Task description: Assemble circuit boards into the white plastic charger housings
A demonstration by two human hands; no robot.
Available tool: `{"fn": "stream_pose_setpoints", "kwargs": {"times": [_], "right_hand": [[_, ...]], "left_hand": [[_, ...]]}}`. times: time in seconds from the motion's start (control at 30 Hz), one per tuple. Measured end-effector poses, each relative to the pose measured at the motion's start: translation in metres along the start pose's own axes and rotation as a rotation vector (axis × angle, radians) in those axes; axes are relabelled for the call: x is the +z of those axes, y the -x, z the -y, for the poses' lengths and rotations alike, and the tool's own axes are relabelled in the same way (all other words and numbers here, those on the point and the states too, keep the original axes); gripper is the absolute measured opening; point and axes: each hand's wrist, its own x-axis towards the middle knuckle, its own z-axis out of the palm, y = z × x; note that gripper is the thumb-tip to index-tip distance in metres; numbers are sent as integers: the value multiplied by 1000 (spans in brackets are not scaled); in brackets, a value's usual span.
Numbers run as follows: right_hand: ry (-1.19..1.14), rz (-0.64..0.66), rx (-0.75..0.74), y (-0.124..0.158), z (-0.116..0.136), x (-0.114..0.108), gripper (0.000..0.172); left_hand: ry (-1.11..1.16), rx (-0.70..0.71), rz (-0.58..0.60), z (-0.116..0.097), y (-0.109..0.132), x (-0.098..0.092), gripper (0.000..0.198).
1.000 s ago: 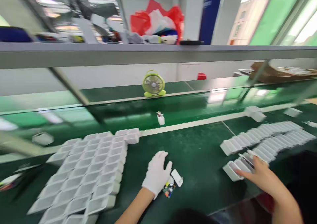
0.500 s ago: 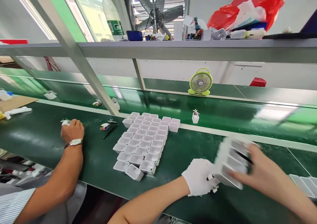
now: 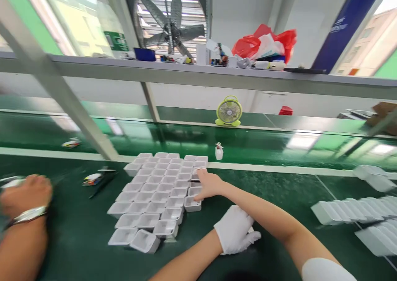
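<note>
My bare right hand (image 3: 211,185) reaches across to the right side of a block of white open-topped plastic boxes (image 3: 159,186). Its thumb and fingers span a short row of the same boxes (image 3: 192,204), resting against the block. A thin dark stick-like piece shows under the fingers, too covered to name. My left hand (image 3: 237,230), in a white glove, is closed low over the green table, below my right forearm. What it holds, if anything, is hidden by the glove.
More white boxes stand in rows (image 3: 353,210) at the right. A co-worker's hand (image 3: 26,196) is at the far left, near a small wired part (image 3: 92,179) and black tweezers (image 3: 103,184). A small green fan (image 3: 229,111) and one white box (image 3: 218,152) stand behind.
My right hand has carried the row of boxes leftward and down to the block's right edge. My left hand has moved slightly left in view. The view has swung right.
</note>
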Motion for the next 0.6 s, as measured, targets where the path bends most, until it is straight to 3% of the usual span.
{"fn": "stream_pose_setpoints", "kwargs": {"times": [0.1, 0.17, 0.27, 0.33, 0.4, 0.47, 0.53, 0.6], "right_hand": [[-23, 13, 8, 7, 4, -2, 93], [-65, -11, -79, 22, 1, -8, 92], [-94, -201, -82, 76, -15, -27, 74], [-49, -363, 132, 135, -35, -43, 65], [-23, -459, 529, 202, -67, -59, 73], [-7, -531, 831, 265, -110, -68, 71], [9, -563, 1098, 316, -152, -69, 73], [11, -558, 1253, 354, -182, -60, 80]], "left_hand": [[31, 13, -20, 6, 4, 19, 28], [45, 38, -17, 12, 7, 33, 24], [-94, 69, -107, 25, 12, 50, 29], [-144, 109, -188, 33, 16, 57, 34], [-166, 121, -239, 38, 19, 60, 37], [-176, 118, -266, 41, 21, 61, 37], [-175, 118, -280, 43, 20, 62, 36], [-162, 113, -287, 43, 17, 63, 36]]}}
